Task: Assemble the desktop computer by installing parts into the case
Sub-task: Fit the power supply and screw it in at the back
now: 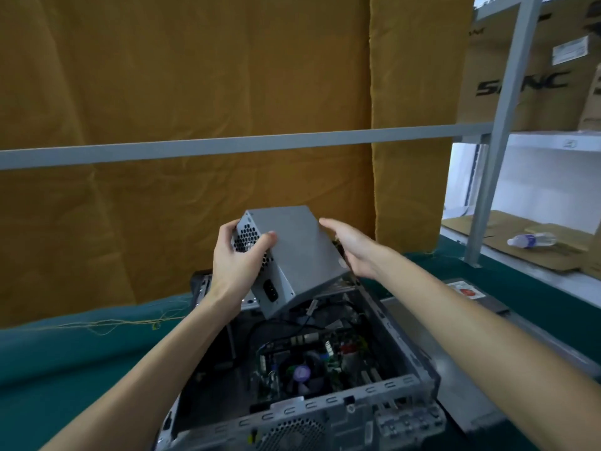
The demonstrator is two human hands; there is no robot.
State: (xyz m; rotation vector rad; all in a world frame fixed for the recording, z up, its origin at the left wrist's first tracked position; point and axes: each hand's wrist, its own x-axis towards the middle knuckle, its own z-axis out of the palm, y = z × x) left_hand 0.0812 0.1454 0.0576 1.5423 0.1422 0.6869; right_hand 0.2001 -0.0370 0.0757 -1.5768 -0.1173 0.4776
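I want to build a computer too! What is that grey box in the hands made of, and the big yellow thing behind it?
The power supply looks like thin sheet metal with a dull grey finish: sharp folded edges and punched vent holes. The yellow curtain looks like soft woven cloth, since it hangs in folds and creases; which fibre is unclear.
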